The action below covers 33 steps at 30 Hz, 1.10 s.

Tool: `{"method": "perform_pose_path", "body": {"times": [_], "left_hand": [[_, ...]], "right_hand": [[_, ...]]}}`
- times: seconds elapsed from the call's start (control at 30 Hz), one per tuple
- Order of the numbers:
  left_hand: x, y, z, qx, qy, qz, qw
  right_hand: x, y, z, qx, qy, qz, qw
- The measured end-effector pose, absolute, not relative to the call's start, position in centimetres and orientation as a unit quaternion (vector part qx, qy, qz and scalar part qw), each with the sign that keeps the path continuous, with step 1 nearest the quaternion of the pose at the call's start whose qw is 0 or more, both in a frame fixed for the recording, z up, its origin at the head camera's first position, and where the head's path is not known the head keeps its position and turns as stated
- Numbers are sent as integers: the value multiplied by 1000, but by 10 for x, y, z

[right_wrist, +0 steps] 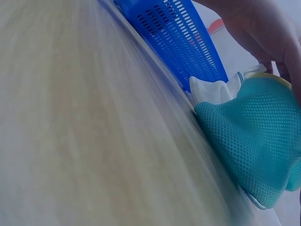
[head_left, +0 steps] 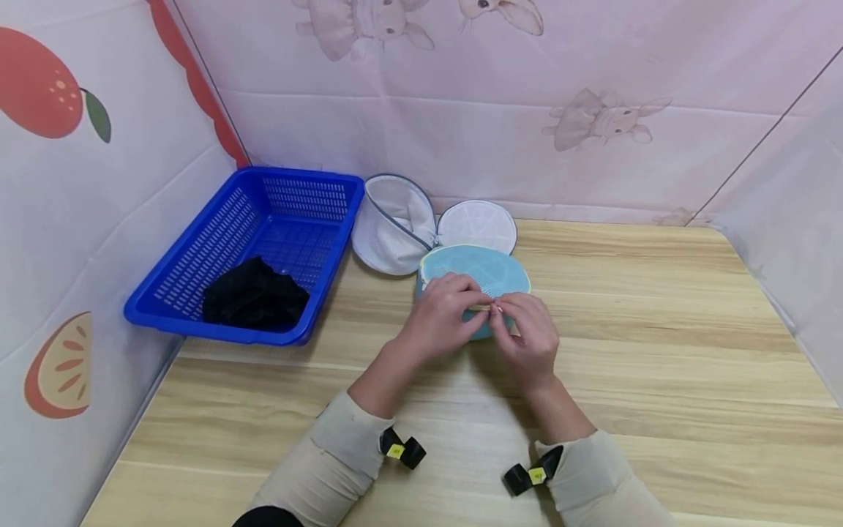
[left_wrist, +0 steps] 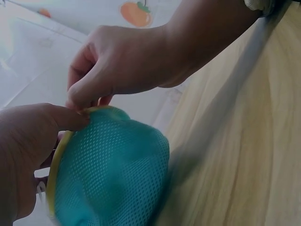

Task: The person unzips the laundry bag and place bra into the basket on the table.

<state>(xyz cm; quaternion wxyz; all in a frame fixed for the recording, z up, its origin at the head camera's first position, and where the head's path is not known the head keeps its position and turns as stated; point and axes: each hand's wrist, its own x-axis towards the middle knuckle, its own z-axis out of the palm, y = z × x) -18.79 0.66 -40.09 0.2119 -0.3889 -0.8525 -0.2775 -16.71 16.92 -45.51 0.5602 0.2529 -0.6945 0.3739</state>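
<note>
A teal mesh laundry bag (head_left: 481, 267) with yellow trim stands on the table in front of me, and both hands are at its near side. My left hand (head_left: 441, 315) pinches the yellow-trimmed edge between thumb and fingers. Close beside it, my right hand (head_left: 530, 340) pinches the same edge, the fingertips of the two hands almost meeting. In the left wrist view the bag's mesh side (left_wrist: 113, 165) hangs below both hands. The right wrist view shows the teal mesh (right_wrist: 254, 132) bulging and creased. Fingers hide the exact spot being pinched.
Behind the teal bag sits a white mesh bag (head_left: 388, 245) with dark trim, its round white lid (head_left: 477, 225) laid open to the right. A blue plastic basket (head_left: 329, 289) at the left holds a black cloth (head_left: 253, 296). Printed fabric walls (head_left: 461, 139) border the wooden table (head_left: 658, 351).
</note>
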Motion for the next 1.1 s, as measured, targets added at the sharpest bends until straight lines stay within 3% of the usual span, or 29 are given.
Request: {"method": "perform_pose_path", "body": {"times": [0.27, 0.83, 1.1], "left_hand": [[-188, 8, -403, -393, -846, -287, 220], [-189, 2, -399, -383, -853, -310, 175], [-191, -5, -396, -375, -852, -320, 178]], "right_hand": [[-170, 170, -457, 252, -715, 368, 538], [-169, 174, -457, 219, -712, 375, 552], [-168, 178, -458, 192, -705, 385, 564]]}}
